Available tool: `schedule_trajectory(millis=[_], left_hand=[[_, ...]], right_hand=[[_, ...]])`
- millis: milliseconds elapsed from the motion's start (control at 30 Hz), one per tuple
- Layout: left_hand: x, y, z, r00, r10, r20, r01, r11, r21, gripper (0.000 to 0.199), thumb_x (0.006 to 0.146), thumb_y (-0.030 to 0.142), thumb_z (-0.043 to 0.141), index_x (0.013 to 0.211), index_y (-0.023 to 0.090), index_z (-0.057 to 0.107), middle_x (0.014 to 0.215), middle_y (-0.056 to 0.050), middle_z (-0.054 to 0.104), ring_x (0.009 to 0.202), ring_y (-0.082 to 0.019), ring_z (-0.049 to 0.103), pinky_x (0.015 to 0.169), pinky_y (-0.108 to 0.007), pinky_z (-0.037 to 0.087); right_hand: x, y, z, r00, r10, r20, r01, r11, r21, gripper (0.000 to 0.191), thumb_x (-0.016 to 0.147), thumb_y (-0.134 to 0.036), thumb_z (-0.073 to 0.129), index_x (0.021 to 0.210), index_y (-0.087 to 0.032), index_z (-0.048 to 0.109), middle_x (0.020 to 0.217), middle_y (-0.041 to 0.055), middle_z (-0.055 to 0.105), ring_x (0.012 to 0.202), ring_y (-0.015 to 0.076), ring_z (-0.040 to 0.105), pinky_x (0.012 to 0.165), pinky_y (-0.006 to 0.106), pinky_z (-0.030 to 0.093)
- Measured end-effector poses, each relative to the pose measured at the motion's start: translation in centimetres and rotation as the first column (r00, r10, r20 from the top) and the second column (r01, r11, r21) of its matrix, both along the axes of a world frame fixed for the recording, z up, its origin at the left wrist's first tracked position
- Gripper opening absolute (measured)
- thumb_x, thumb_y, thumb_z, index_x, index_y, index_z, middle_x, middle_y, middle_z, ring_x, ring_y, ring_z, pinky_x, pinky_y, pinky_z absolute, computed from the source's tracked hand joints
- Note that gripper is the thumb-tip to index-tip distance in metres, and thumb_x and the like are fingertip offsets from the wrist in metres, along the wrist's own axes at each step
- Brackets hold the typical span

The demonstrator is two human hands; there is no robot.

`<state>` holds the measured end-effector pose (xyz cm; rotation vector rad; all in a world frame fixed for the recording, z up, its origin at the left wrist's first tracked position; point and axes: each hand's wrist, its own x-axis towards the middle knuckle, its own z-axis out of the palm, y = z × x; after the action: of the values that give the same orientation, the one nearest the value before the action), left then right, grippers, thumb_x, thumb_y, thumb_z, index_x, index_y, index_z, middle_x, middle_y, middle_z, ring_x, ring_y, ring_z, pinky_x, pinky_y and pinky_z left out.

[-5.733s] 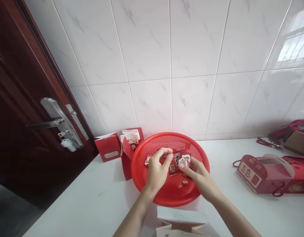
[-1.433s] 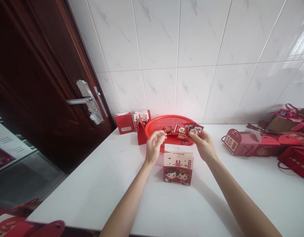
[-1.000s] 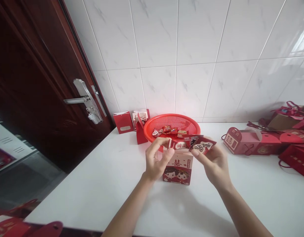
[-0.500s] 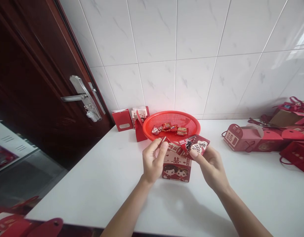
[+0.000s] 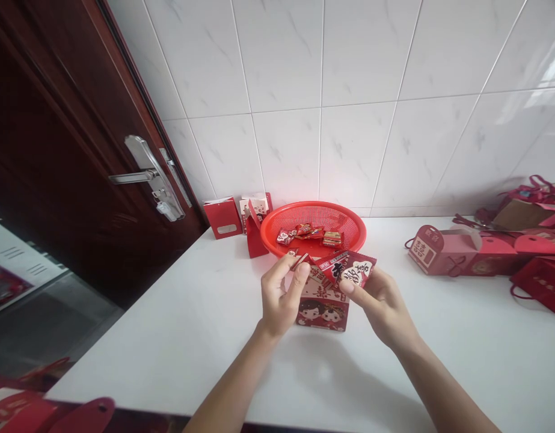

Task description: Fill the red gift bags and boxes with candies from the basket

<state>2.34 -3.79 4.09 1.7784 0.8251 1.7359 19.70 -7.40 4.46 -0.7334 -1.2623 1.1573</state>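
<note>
My right hand is closed on a red wrapped candy with dark lettering on a white patch. It holds the candy over the open top of a small red and cream gift box with two cartoon faces. My left hand pinches a small red wrapped candy at the box's upper left, partly covered by the fingers. Between the hands, more red and cream printing shows at the box's top. Right behind stands a red plastic basket with several wrapped candies in it.
Red cards or boxes stand by the wall, left of the basket. A row of red and pink gift boxes lines the right side of the white table. A dark wooden door is at the left.
My right hand has moved slightly left with its candy, closer to my left hand and over the box. My left hand has barely moved.
</note>
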Motion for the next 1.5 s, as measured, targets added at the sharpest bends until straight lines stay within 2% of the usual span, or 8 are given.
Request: schedule_trajectory(millis=[200, 567, 767, 867, 967, 1067, 1233, 1500], left_hand=[[-0.1, -0.1, 0.1, 0.982, -0.182, 0.055, 0.185, 0.98, -0.071, 0.028, 0.095, 0.046, 0.066, 0.092, 0.02, 0.073, 0.083, -0.004, 0.068, 0.08, -0.021, 0.063, 0.079, -0.03, 0.053], [-0.4, 0.1, 0.6, 0.945, -0.312, 0.098, 0.324, 0.935, -0.146, 0.033, 0.087, 0.049, 0.077, 0.079, 0.019, 0.067, 0.078, -0.002, 0.059, 0.076, -0.016, 0.056, 0.074, -0.027, 0.049], [-0.4, 0.3, 0.5, 0.936, -0.31, 0.169, 0.334, 0.933, -0.137, 0.028, 0.088, 0.044, 0.077, 0.081, 0.018, 0.069, 0.079, -0.001, 0.062, 0.075, -0.015, 0.059, 0.075, -0.025, 0.05], [-0.3, 0.5, 0.2, 0.941, -0.273, 0.201, 0.303, 0.943, -0.136, 0.024, 0.089, 0.042, 0.076, 0.093, 0.019, 0.075, 0.083, -0.003, 0.069, 0.079, -0.016, 0.064, 0.078, -0.026, 0.053], [-0.1, 0.4, 0.1, 0.935, -0.251, 0.249, 0.297, 0.94, -0.166, 0.028, 0.09, 0.04, 0.076, 0.11, 0.02, 0.077, 0.097, -0.006, 0.077, 0.093, -0.02, 0.07, 0.086, -0.027, 0.055], [0.1, 0.3, 0.3, 0.921, -0.274, 0.278, 0.331, 0.925, -0.187, 0.032, 0.09, 0.041, 0.076, 0.114, 0.019, 0.077, 0.11, -0.009, 0.079, 0.105, -0.024, 0.072, 0.094, -0.031, 0.056], [0.1, 0.2, 0.5, 0.911, -0.332, 0.244, 0.384, 0.9, -0.205, 0.025, 0.086, 0.038, 0.08, 0.103, 0.019, 0.08, 0.105, -0.009, 0.08, 0.102, -0.025, 0.074, 0.094, -0.032, 0.057], [-0.1, 0.0, 0.5, 0.936, -0.297, 0.191, 0.329, 0.929, -0.167, 0.02, 0.088, 0.037, 0.079, 0.092, 0.017, 0.078, 0.091, -0.007, 0.08, 0.089, -0.022, 0.073, 0.086, -0.031, 0.058]], right_hand=[[-0.5, 0.2, -0.4, 0.996, 0.052, -0.078, -0.054, 0.998, -0.025, 0.034, 0.09, -0.047, 0.075, 0.115, -0.025, 0.072, 0.121, 0.0093, 0.075, 0.108, 0.031, 0.071, 0.094, 0.045, 0.06], [-0.8, 0.0, 0.2, 0.989, 0.09, -0.12, -0.099, 0.993, -0.07, 0.034, 0.085, -0.051, 0.077, 0.105, -0.023, 0.074, 0.109, 0.0089, 0.078, 0.103, 0.031, 0.072, 0.086, 0.042, 0.062], [-0.7, 0.0, 0.3, 0.981, 0.125, -0.146, -0.139, 0.987, -0.083, 0.031, 0.086, -0.049, 0.077, 0.101, -0.022, 0.075, 0.099, 0.0086, 0.078, 0.094, 0.0294, 0.075, 0.079, 0.04, 0.064], [-0.7, 0.0, 0.2, 0.977, 0.147, -0.157, -0.16, 0.984, -0.074, 0.03, 0.088, -0.047, 0.077, 0.103, -0.022, 0.076, 0.102, 0.0092, 0.078, 0.093, 0.0291, 0.075, 0.08, 0.041, 0.063], [-0.8, 0.0, 0.0, 0.975, 0.119, -0.189, -0.126, 0.992, -0.03, 0.026, 0.089, -0.04, 0.078, 0.108, -0.023, 0.076, 0.111, 0.0091, 0.078, 0.1, 0.0284, 0.074, 0.088, 0.042, 0.061], [-0.9, 0.0, -0.1, 0.973, 0.085, -0.214, -0.091, 0.996, -0.018, 0.025, 0.088, -0.037, 0.079, 0.109, -0.024, 0.076, 0.114, 0.0086, 0.077, 0.104, 0.0288, 0.073, 0.091, 0.042, 0.061], [-1.1, 0.1, -0.1, 0.973, 0.09, -0.214, -0.093, 0.996, -0.006, 0.025, 0.089, -0.038, 0.079, 0.109, -0.025, 0.077, 0.115, 0.0091, 0.077, 0.109, 0.0307, 0.072, 0.094, 0.045, 0.06], [-1.0, 0.0, -0.4, 0.974, 0.097, -0.206, -0.1, 0.995, -0.006, 0.025, 0.09, -0.038, 0.078, 0.111, -0.025, 0.076, 0.117, 0.0091, 0.077, 0.11, 0.031, 0.071, 0.093, 0.044, 0.06]])
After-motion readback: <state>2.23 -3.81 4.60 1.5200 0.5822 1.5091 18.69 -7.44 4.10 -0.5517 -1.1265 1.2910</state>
